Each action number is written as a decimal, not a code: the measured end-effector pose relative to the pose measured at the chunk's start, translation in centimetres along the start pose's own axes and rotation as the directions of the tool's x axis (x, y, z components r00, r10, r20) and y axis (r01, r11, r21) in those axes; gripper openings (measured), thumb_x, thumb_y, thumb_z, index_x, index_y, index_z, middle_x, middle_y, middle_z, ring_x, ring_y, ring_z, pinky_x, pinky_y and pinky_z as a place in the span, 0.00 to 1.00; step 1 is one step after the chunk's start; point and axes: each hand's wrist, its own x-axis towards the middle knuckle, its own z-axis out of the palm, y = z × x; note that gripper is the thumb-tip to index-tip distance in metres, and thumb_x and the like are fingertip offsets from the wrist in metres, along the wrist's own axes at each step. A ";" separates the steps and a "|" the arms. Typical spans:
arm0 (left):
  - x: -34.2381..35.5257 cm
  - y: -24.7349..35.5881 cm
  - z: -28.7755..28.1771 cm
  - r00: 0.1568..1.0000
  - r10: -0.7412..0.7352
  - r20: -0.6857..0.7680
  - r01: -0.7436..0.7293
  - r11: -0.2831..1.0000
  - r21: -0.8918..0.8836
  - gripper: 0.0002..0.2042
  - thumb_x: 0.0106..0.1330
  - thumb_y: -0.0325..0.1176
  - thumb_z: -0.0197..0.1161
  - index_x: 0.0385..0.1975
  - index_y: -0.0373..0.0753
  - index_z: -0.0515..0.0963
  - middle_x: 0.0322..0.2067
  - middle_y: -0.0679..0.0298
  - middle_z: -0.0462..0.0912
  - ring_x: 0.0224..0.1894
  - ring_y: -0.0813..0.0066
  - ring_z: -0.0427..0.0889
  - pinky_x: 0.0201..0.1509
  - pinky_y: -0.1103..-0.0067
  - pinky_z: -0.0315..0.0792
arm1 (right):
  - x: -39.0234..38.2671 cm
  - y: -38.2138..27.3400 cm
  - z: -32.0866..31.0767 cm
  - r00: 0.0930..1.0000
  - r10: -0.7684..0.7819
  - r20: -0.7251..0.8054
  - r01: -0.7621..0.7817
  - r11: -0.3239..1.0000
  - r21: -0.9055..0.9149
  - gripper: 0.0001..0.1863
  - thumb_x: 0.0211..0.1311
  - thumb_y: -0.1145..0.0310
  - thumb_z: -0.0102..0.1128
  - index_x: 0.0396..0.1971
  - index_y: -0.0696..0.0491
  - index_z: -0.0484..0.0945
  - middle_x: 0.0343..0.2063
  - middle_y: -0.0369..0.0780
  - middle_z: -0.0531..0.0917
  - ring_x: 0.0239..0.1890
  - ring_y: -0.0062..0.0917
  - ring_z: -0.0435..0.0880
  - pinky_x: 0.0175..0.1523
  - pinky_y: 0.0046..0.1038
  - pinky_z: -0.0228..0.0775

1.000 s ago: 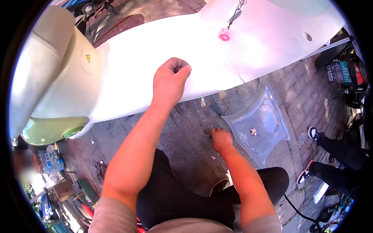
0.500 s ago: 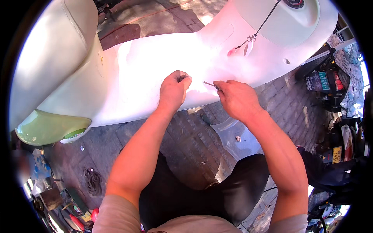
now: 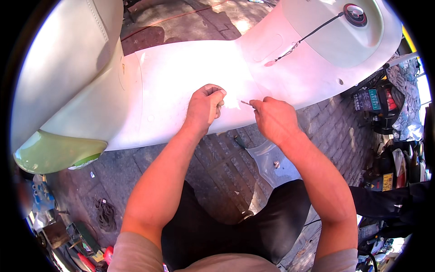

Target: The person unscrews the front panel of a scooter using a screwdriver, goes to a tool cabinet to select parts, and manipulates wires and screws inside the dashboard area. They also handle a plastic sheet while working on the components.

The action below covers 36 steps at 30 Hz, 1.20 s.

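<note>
Over the pale footboard (image 3: 181, 68) of a motor scooter, my two hands face each other a short gap apart. My left hand (image 3: 205, 106) is closed in a pinch, thumb against the curled fingers; whatever it holds, if anything, is hidden. Thumb and fingers of my right hand (image 3: 275, 118) grip a thin metal rod (image 3: 247, 104), its tip pointing left toward my left hand. Most of the rod is covered by the fingers. Beyond my right hand, a black cord (image 3: 319, 28) with a small pink tag (image 3: 270, 63) runs from the round lock (image 3: 355, 15) across the scooter's front panel.
The scooter's seat (image 3: 68, 50) and green side panel (image 3: 59, 152) rise at the left. A translucent plastic sheet (image 3: 272, 165) lies on the paving by my knee. Coiled dark cable (image 3: 106, 215) and a toolbox (image 3: 84, 238) are at lower left. Parked scooters (image 3: 385, 102) and another person's dark-clothed leg (image 3: 385, 201) are at right.
The view has shifted slightly, so the scooter appears farther right and lower. My hands stay nearly in place, and less of the rod shows. The cord and tag hang at a different angle.
</note>
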 end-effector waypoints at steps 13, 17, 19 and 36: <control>0.4 0.3 -0.1 0.999 0.008 0.032 -0.008 1.000 0.003 0.04 0.70 0.29 0.63 0.37 0.36 0.77 0.25 0.69 0.72 0.22 0.84 0.64 0.23 0.83 0.59 | 0.4 -0.2 -0.3 0.999 -0.032 0.005 0.032 0.999 -0.002 0.12 0.59 0.74 0.61 0.42 0.50 0.85 0.35 0.44 0.84 0.38 0.41 0.88 0.43 0.41 0.82; 0.1 0.3 0.3 0.999 0.025 0.039 -0.028 0.997 0.078 0.06 0.71 0.31 0.62 0.39 0.35 0.77 0.26 0.69 0.72 0.23 0.84 0.64 0.25 0.83 0.59 | 0.5 -0.2 -0.4 0.999 -0.040 0.034 0.041 0.998 -0.038 0.14 0.58 0.74 0.61 0.44 0.50 0.85 0.36 0.44 0.84 0.39 0.39 0.87 0.44 0.41 0.81; 0.1 0.1 0.4 0.998 0.047 0.038 -0.051 0.993 0.103 0.06 0.72 0.31 0.61 0.40 0.35 0.77 0.26 0.69 0.72 0.23 0.84 0.64 0.26 0.82 0.60 | 0.5 -0.2 -0.3 0.999 -0.035 0.028 0.036 0.999 -0.016 0.14 0.57 0.75 0.61 0.44 0.50 0.85 0.37 0.43 0.84 0.40 0.39 0.87 0.45 0.40 0.81; 2.1 -0.6 1.0 0.863 0.436 0.255 -0.467 0.497 0.731 0.11 0.65 0.24 0.57 0.42 0.38 0.86 0.36 0.61 0.83 0.42 0.67 0.83 0.47 0.72 0.77 | 3.6 1.4 -1.0 0.981 -0.121 0.154 0.121 0.993 0.007 0.16 0.55 0.74 0.63 0.45 0.50 0.87 0.36 0.43 0.87 0.41 0.40 0.89 0.48 0.39 0.82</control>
